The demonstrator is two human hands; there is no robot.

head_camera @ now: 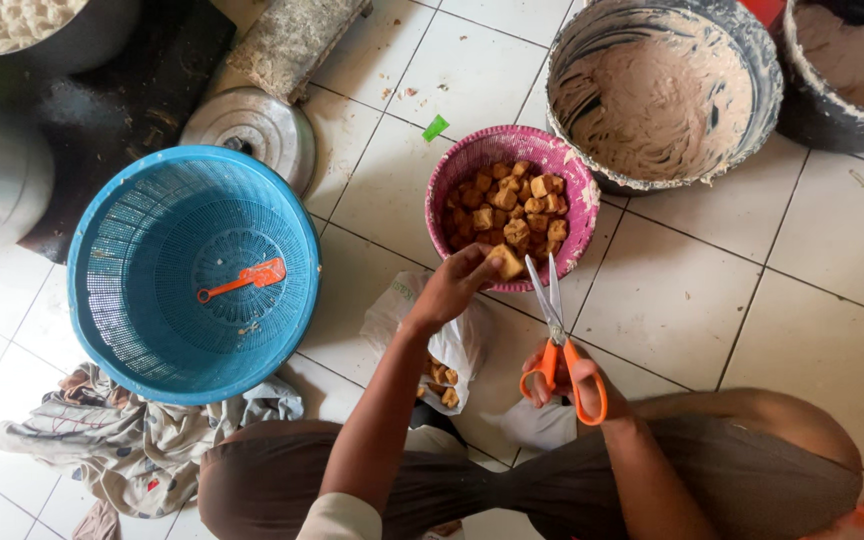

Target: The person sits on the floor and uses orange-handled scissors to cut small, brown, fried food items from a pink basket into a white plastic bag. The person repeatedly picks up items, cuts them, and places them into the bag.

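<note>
1. At nine o'clock, a blue basket [132, 300] sits on the tiles.
2. At one o'clock, a pink basket [582, 200] holds tofu cubes.
3. Right hand [577, 385] grips orange scissors [560, 345], blades apart, at five o'clock.
4. Left hand [452, 287] pinches one tofu piece [505, 262] at the pink basket's near rim.

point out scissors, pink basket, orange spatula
scissors [556, 330]: head view, at the blade pivot.
pink basket [586, 192]: head view, on the right rim.
orange spatula [244, 279]: head view, mid-handle, inside the blue basket.
</note>
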